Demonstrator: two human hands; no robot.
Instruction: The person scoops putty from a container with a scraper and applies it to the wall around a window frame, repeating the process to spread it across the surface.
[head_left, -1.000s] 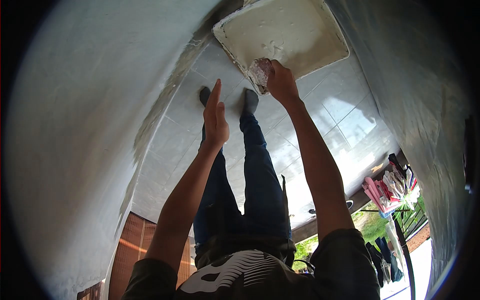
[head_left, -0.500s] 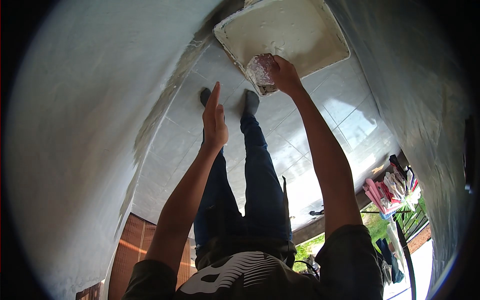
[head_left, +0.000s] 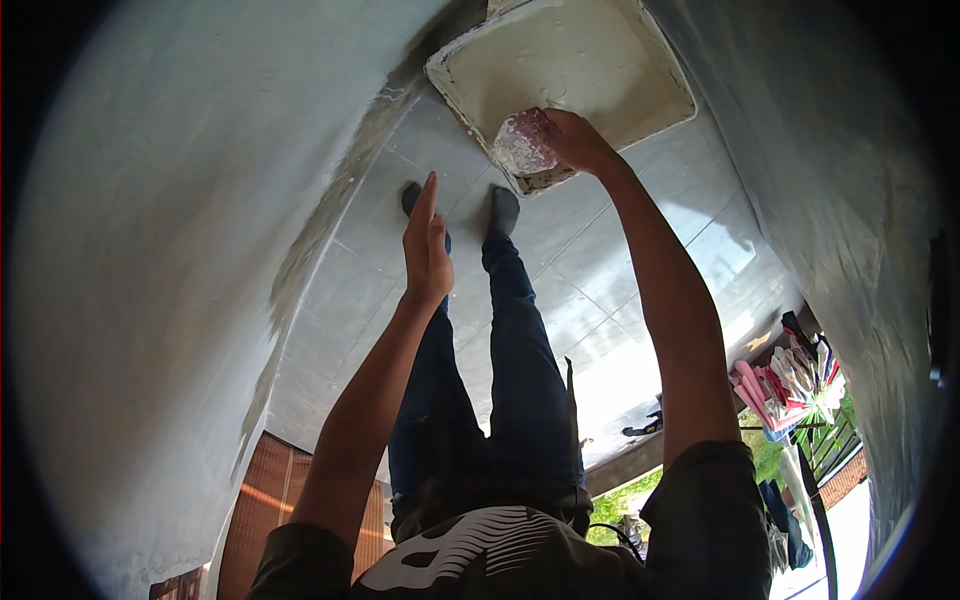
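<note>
A wide shallow tray [head_left: 682, 118] with a crusted white rim lies on the floor at the top, holding smooth cream-coloured liquid like paint. Over its near left corner, my right hand [head_left: 575, 140] is closed on a pinkish, cup-like thing [head_left: 524, 142] coated in white smears; its exact kind is hard to make out. Whether it touches the tray's bottom cannot be seen. My left hand [head_left: 428, 250] is empty, held in the air above my legs, with the fingers stretched out together and the thumb beside them.
Pale walls [head_left: 170, 250] rise closely on the left and right [head_left: 830, 190]. Grey floor tiles [head_left: 400, 240] lie around my feet. Pink and red bundled items [head_left: 775, 385] stand at the lower right, by a bright opening with greenery. A brown slatted panel [head_left: 265, 490] is at lower left.
My right forearm has swung outward to the right, and the hand has turned slightly with the pinkish thing still in it. My left hand has dropped a little, fingers still straight.
</note>
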